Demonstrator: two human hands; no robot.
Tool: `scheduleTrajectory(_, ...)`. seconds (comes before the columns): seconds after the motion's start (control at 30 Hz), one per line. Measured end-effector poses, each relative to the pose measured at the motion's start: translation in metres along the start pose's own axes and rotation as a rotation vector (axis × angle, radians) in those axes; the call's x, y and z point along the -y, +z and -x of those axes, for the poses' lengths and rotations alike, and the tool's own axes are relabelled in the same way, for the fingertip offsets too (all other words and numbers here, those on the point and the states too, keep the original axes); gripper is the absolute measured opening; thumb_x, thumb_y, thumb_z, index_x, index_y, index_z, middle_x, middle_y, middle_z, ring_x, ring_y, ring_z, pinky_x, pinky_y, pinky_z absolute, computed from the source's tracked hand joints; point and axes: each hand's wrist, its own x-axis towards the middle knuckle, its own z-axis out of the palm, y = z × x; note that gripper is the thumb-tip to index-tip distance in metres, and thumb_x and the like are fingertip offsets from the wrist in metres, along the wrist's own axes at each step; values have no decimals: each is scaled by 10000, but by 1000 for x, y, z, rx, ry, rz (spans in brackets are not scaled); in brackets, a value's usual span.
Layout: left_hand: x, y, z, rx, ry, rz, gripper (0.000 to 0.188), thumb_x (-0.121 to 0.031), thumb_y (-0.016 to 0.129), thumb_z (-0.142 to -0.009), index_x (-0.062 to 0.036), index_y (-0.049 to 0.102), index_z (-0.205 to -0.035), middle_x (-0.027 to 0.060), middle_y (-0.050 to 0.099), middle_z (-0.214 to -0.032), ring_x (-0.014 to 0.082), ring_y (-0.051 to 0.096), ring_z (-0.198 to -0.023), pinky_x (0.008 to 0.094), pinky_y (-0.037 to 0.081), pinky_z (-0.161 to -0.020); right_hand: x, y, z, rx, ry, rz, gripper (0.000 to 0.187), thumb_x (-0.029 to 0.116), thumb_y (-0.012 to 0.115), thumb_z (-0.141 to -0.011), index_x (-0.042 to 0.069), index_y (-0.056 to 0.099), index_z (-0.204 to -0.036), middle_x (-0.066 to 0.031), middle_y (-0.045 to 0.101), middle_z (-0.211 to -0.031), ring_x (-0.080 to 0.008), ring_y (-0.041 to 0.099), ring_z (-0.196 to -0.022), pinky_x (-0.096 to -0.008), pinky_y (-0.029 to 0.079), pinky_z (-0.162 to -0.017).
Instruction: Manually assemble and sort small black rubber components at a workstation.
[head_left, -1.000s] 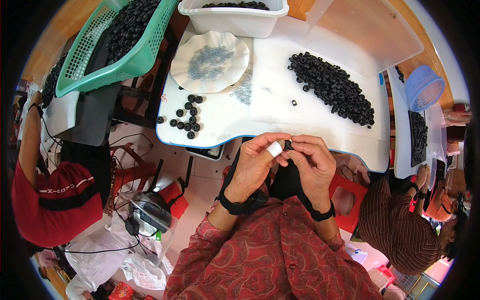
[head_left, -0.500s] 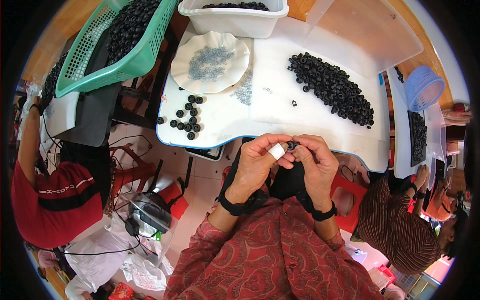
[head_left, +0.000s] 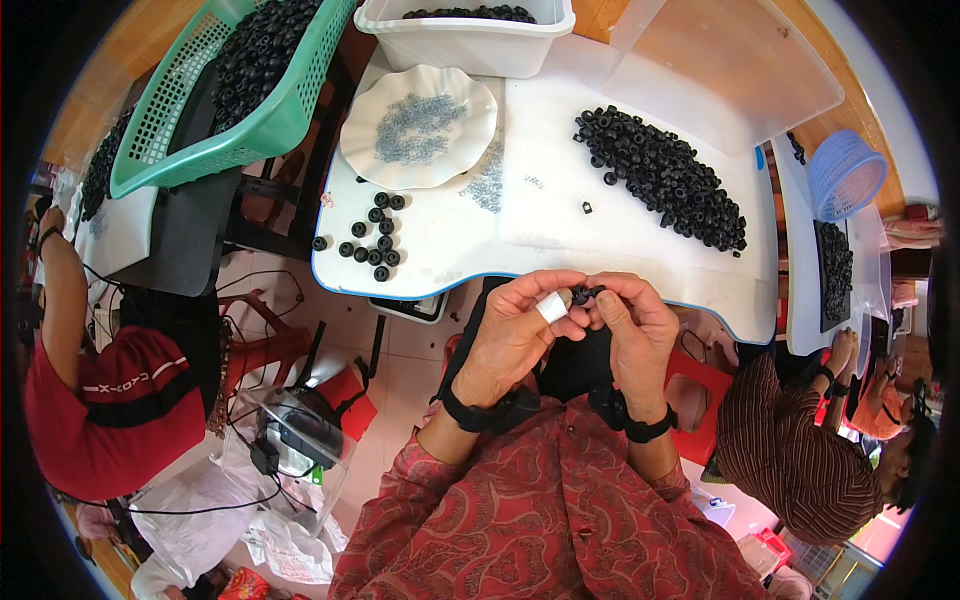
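Note:
Just in front of the table's edge, my hands are brought together around a small round black part (head_left: 580, 296). My left hand (head_left: 508, 335) pinches it; white tape is wrapped round one digit. My right hand (head_left: 638, 335) is closed with its fingertips against the part's right side, where a second dark bit shows, too small to tell apart. Beyond my hands, a long pile of small black pieces (head_left: 660, 175) lies on the white table (head_left: 540, 230). Several round black parts (head_left: 385, 243) sit at the table's left, near a scalloped white plate (head_left: 360, 160) holding small clear pieces (head_left: 415, 130).
A white tub (head_left: 470, 45) with black parts stands at the back. A green basket (head_left: 210, 160) of black parts is at the left, a blue basket (head_left: 848, 175) at the right. People in a red shirt (head_left: 120, 410) and a striped shirt (head_left: 790, 450) sit either side.
The black part has turned between my fingertips, and my right fingertips have shifted on it slightly. Both hands stay in nearly the same place.

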Motion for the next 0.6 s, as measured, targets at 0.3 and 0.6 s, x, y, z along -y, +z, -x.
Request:
scheduleTrajectory(0.3,-1,-1,1,30,9,33,259,-2,537,-935,59,582,-1182,144,656,-985,183,671,-839,273,586,-702,6,1,1,4,-36,-26,149,5,590,-916,-21,630,-1058,-52,665,-898,-70,585,-748,-202,483,-689)
scheduleTrajectory(0.6,-1,3,4,-16,35,-175,264,-19,568,-924,52,580,-1178,137,655,-1021,170,665,-841,275,580,-694,14,-1,-3,35,-295,411,216,-57,608,-858,0,660,-1060,-46,578,-916,-99,579,-775,-219,462,-661)
